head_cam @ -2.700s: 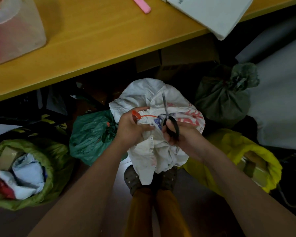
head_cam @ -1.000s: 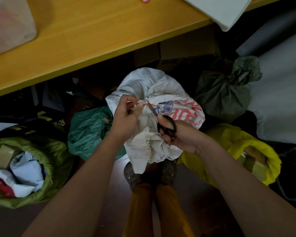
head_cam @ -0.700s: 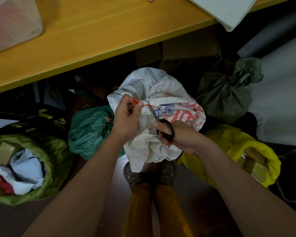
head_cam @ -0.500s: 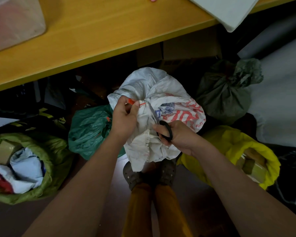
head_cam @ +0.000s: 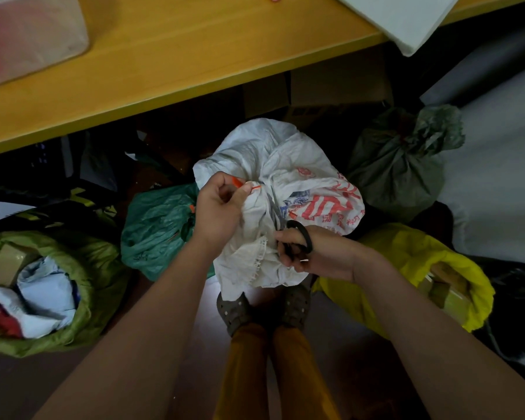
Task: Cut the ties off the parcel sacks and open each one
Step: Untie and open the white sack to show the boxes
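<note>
Your view is split by light: the yellow wooden table [head_cam: 170, 56] across the top is brightly and evenly lit, while everything beneath it sits in its deep shadow. Down there the white woven sack with red print [head_cam: 288, 165] reads dull grey and the dark floor [head_cam: 361, 359] loses detail. The wide lens bows the table's edge and stretches your forearms at the lower corners. The top-left corner looks soft and hazy.

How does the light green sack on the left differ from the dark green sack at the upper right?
The light green sack is open, its mouth folded back; the dark green sack is gathered shut at the neck. Parcels show inside the light green one; the dark green one shows none. The light green sack lies nearer the person, the dark green one farther back. Both sit on the floor.
</note>
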